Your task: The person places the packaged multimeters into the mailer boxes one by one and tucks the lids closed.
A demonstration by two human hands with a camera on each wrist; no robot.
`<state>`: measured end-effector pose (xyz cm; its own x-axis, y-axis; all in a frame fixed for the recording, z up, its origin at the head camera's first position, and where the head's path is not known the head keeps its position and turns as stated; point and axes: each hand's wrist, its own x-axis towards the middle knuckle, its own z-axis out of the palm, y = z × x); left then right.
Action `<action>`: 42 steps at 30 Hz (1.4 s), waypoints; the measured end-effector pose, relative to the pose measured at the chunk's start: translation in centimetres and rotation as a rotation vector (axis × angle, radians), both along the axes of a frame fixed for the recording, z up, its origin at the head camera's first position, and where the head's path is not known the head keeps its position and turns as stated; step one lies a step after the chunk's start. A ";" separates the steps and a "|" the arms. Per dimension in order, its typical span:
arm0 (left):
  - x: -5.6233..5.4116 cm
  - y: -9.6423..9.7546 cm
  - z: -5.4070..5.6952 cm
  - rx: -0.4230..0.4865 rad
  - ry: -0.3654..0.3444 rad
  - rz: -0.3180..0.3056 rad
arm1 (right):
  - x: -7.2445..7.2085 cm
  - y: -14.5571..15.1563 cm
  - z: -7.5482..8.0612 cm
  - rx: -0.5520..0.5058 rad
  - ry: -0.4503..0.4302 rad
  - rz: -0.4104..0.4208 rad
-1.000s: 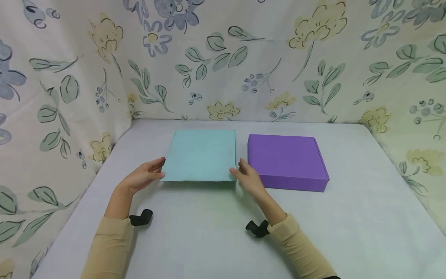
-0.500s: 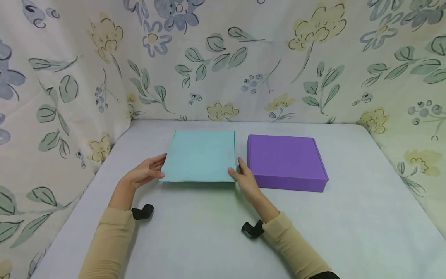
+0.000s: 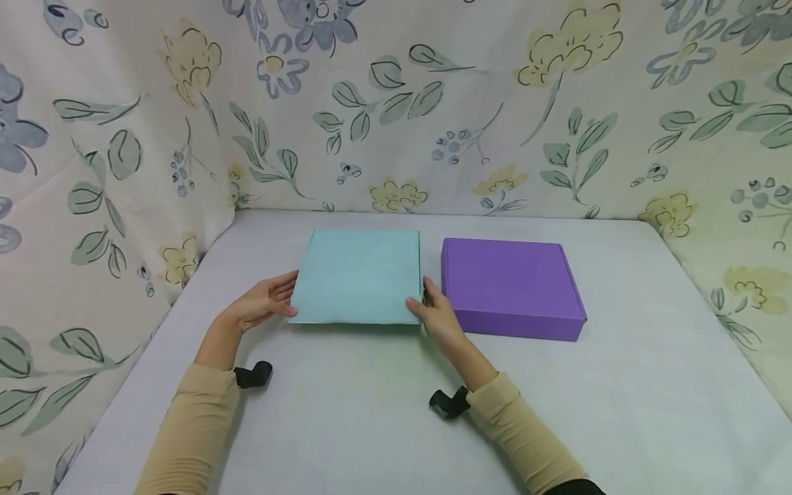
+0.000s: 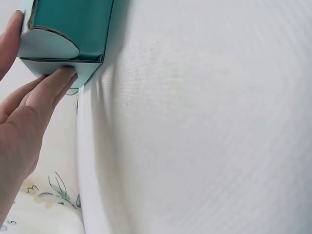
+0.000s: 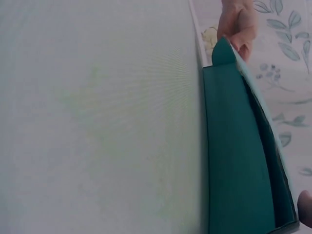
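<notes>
A light blue cardboard box lies on the white table, its lid raised a little at the front. Between lid and base, the left wrist view shows the darker teal front wall and a rounded side flap. My left hand holds the front left corner, thumb at the lid's edge and long fingers against the side wall. At the front right corner my right hand grips the box with its thumb on the lid; its other fingers are partly hidden along the side. Only a fingertip shows at the right wrist view's edge.
A closed purple box stands just right of the light blue one, close to my right hand. A floral cloth hangs behind and on both sides of the white table. Black wrist cameras sit on both wrists.
Both hands stay on the front corners of the light blue box, their forearms shifted slightly forward. My left fingers lie a little closer along the side. The purple box has not moved.
</notes>
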<state>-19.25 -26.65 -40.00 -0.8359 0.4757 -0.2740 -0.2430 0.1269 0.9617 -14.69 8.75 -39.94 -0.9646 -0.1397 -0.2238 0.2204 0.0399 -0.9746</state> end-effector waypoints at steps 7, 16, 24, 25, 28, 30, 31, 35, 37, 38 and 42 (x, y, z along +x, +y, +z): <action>-0.1 0.2 -0.3 -0.025 -0.001 0.044 | -0.1 -0.2 -0.1 -0.027 0.005 -0.022; 0.4 0.8 -0.3 -0.089 0.003 0.115 | -0.1 -0.7 -0.2 -0.076 -0.018 -0.065; 0.5 1.8 -0.1 -0.139 -0.008 0.208 | -0.1 -1.6 -0.3 -0.036 -0.019 -0.166; 0.5 1.9 0.0 -0.144 -0.010 0.216 | -0.1 -1.7 -0.4 -0.031 -0.020 -0.177; 0.5 2.2 0.1 -0.164 -0.012 0.236 | -0.1 -1.9 -0.6 -0.003 -0.026 -0.209; 0.5 2.3 0.1 -0.178 -0.016 0.256 | -0.2 -1.9 -0.7 0.019 -0.025 -0.226; 0.4 2.4 0.1 -0.187 -0.018 0.265 | -0.2 -2.0 -0.8 0.029 -0.024 -0.234; 0.2 2.8 0.3 -0.219 -0.030 0.303 | 0.1 -2.0 -0.8 0.081 0.032 -0.254; 0.1 3.0 0.4 -0.238 -0.035 0.313 | 0.3 -2.0 -0.8 0.192 0.112 -0.246; 0.0 3.0 0.4 -0.243 -0.039 0.322 | 0.5 -2.0 -0.8 0.260 0.164 -0.239; -0.2 3.2 0.7 -0.254 -0.048 0.357 | 0.7 -1.7 -0.7 0.507 0.354 -0.212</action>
<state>-19.46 -23.49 -39.34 -0.9191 0.0716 -0.3875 -0.3584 0.2571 0.8975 -13.95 7.09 -40.61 -0.9871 0.1008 0.1244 -0.0571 0.5046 -0.8615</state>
